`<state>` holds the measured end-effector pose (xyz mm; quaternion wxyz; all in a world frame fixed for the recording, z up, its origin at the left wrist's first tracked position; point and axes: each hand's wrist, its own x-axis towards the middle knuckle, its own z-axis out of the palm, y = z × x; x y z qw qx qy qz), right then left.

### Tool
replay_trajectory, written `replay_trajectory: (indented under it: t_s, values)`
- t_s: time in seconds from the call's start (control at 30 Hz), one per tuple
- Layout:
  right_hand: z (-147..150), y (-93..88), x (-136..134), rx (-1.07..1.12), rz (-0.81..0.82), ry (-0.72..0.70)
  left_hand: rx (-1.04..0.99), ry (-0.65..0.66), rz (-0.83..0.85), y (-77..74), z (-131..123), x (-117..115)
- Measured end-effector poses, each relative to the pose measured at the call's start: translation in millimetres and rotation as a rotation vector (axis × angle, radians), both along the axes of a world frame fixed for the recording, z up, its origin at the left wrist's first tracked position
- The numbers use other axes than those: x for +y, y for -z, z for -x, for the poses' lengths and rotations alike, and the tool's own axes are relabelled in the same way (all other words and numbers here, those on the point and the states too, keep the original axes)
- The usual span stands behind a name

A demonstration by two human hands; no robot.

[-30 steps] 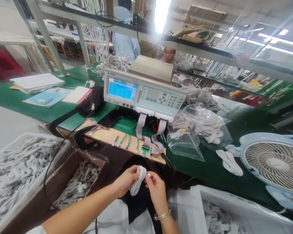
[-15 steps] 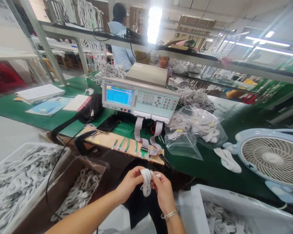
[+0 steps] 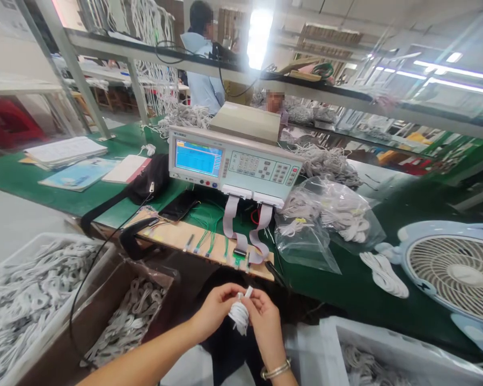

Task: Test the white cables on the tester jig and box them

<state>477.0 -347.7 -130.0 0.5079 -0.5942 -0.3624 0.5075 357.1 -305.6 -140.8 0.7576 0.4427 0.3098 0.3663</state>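
A small coiled bundle of white cable (image 3: 239,317) hangs between my two hands, below the front edge of the bench. My left hand (image 3: 218,306) pinches it from the left, fingers closed at its top. From the right, my right hand (image 3: 262,310) grips the cable's upper end, where a white connector (image 3: 248,291) sticks up between the fingertips. Just beyond is a wooden board (image 3: 177,239) with green wires and small connectors. Grey ribbon cables (image 3: 231,217) run from it up to a tester (image 3: 241,161) with a lit blue screen.
Cable-filled bins stand at the left (image 3: 36,295) and lower right (image 3: 410,343), beside a brown carton (image 3: 60,327). A fan (image 3: 459,273), bagged cables (image 3: 334,214), papers (image 3: 64,153) and a black bag (image 3: 151,177) lie on the bench. Two people are behind the shelf.
The white bundle has turned and sits slightly lower. My hands have come closer together, and the connector now points upward. The view has shifted slightly.
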Motion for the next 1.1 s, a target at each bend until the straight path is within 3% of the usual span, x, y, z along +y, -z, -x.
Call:
replay_trajectory:
  t_s: [0.2,0.5,0.73,0.93,1.1]
  values:
    - [-1.8,-6.4,1.9,-0.088,-0.039,-0.105,0.055,-0.211,0.078,10.0,-8.5,0.1]
    - [-10.7,-6.3,26.7,-0.058,-0.067,-0.031,0.075,-0.193,0.247,-9.6,-1.1,12.8]
    - [2.9,-3.7,32.9,0.301,0.069,0.124,0.024,-0.140,0.379,-10.1,10.0,20.8]
    - [-8.1,-4.0,28.0,0.152,0.049,-0.019,-0.026,-0.117,0.444,-15.2,6.4,25.8]
    - [-9.0,-6.4,19.7,0.102,0.006,-0.013,-0.036,-0.269,0.417,-10.0,-6.7,21.0]
